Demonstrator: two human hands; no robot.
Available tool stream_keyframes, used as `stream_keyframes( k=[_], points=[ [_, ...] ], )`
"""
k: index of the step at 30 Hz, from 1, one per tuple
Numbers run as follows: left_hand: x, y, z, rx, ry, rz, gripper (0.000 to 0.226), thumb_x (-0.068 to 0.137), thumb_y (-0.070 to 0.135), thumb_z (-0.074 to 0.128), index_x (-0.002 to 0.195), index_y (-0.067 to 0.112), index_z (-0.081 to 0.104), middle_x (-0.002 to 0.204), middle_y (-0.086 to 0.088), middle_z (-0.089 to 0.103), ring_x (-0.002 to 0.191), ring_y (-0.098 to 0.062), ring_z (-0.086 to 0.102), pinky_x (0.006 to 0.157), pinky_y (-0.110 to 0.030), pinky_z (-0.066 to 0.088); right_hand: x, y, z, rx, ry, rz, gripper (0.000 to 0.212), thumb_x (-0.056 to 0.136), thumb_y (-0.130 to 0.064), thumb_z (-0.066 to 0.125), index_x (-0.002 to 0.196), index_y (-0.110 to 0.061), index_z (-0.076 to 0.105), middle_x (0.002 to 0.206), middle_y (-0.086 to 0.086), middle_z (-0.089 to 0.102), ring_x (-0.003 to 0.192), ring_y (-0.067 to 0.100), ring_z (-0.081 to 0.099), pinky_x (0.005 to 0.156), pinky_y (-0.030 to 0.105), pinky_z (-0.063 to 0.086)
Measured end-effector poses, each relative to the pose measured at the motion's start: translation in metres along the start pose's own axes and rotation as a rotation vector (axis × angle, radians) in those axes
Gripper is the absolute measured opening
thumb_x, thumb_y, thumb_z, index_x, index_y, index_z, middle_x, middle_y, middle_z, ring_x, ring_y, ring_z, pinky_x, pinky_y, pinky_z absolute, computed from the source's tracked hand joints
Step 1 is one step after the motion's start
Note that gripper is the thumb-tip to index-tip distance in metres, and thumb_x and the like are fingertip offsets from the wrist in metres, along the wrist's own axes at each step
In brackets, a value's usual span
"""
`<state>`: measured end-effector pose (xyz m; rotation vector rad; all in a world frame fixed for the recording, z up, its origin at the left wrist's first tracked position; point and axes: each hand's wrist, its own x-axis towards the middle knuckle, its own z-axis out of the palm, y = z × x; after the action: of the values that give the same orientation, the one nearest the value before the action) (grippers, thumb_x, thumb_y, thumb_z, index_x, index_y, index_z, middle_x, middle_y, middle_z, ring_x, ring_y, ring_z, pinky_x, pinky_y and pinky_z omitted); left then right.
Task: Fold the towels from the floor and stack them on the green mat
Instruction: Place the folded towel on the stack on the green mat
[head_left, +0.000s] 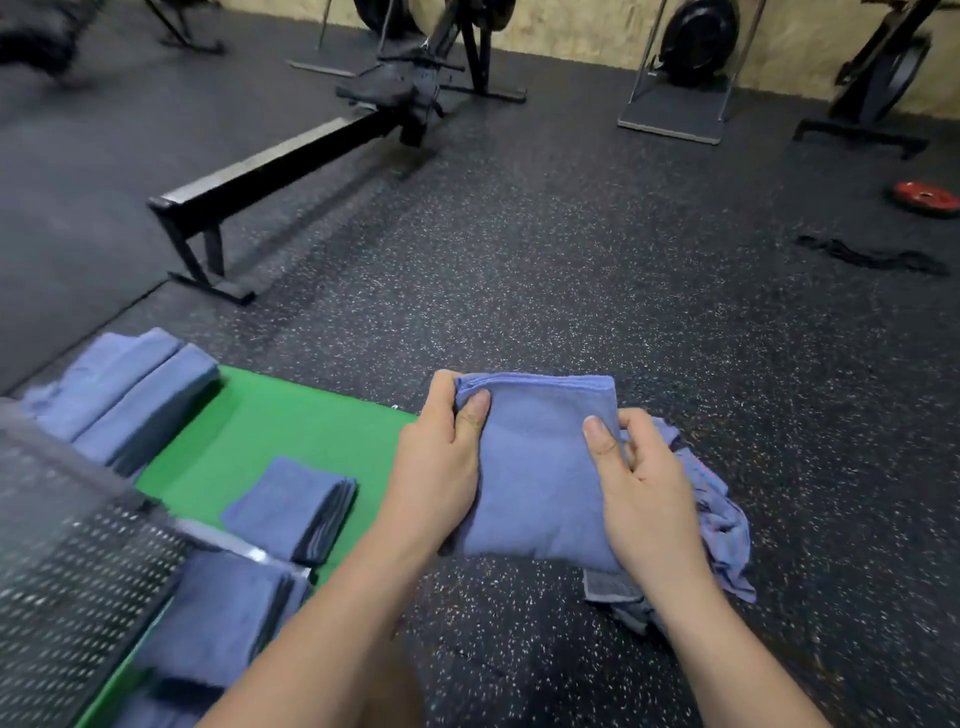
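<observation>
A folded blue towel (540, 467) is held between both hands, clear of the floor (519, 286). Its left edge is gripped by the left hand (441, 462), thumb pressed on top and fingers curled underneath. Its right edge is pinched by the right hand (649, 493) in the same way. The towel is seen as a neat rectangle with layered edges along the top, so the folding of this piece is judged finished or nearly so.

To the left of the left hand the green mat (270, 431) is spread. On it, just left of the left forearm, a stack (296, 506) of folded towels is set. A second stack (223, 618) lies nearer the body, and a far stack (124, 395) lies beyond, at the mat's far-left corner — whether it sits wholly on the mat cannot be told.

Under and to the right of the right hand a crumpled pile (722, 525) is left on the floor, unfolded; its count cannot be read.

The task is judged well advanced: 3 stacks are built and 1 towel is in hand, not yet placed — the pile is left to be folded and stacked.
</observation>
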<state>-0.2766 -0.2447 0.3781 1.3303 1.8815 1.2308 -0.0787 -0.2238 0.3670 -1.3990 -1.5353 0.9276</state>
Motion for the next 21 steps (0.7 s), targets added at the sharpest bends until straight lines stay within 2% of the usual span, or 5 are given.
stream_keyframes(
  k=[3,7,10,15,21],
  points=[
    [-0.018,-0.044,-0.053,0.009,0.087,-0.089,0.023,0.111,0.040,0.053,0.099,0.021,0.046,0.078,0.016,0.065,0.072,0.000,0.056,0.070,-0.018,0.042,-0.010,-0.013,0.056,-0.011,-0.161,-0.018,0.033,0.106,-0.056,0.058,0.102,-0.022,0.057,0.076,-0.006,0.064,0.073,0.018,0.058,0.072,0.043,0.047],
    [-0.067,-0.106,-0.122,-0.022,0.299,-0.288,0.026,0.110,0.042,0.051,0.095,0.022,0.045,0.078,0.015,0.062,0.071,-0.001,0.053,0.071,-0.022,0.044,-0.033,-0.032,0.146,-0.033,-0.440,-0.053,0.015,0.106,-0.043,0.062,0.102,-0.029,0.063,0.080,-0.016,0.070,0.073,0.006,0.060,0.073,0.031,0.049],
    [-0.112,-0.151,-0.161,-0.088,0.458,-0.433,0.018,0.111,0.042,0.051,0.102,0.026,0.052,0.087,0.013,0.069,0.077,-0.002,0.062,0.076,-0.031,0.050,-0.057,-0.044,0.209,-0.080,-0.665,-0.101,0.016,0.107,-0.039,0.063,0.093,-0.030,0.058,0.069,-0.021,0.063,0.063,-0.001,0.054,0.061,0.017,0.041],
    [-0.181,-0.212,-0.201,-0.170,0.687,-0.624,0.009,0.113,0.031,0.051,0.112,0.025,0.056,0.105,0.017,0.073,0.092,0.001,0.068,0.079,-0.018,0.052,-0.097,-0.052,0.304,-0.261,-1.000,-0.165,0.026,0.106,-0.045,0.061,0.100,-0.020,0.058,0.075,-0.002,0.059,0.077,0.018,0.057,0.070,0.036,0.038],
    [-0.250,-0.290,-0.221,-0.185,0.729,-0.911,0.015,0.111,0.035,0.054,0.105,0.022,0.054,0.106,-0.001,0.071,0.098,-0.023,0.069,0.081,-0.039,0.051,-0.149,-0.031,0.397,-0.489,-1.338,-0.259,0.022,0.109,-0.037,0.056,0.104,-0.016,0.055,0.099,0.006,0.068,0.097,0.028,0.062,0.081,0.040,0.043]
  ],
)
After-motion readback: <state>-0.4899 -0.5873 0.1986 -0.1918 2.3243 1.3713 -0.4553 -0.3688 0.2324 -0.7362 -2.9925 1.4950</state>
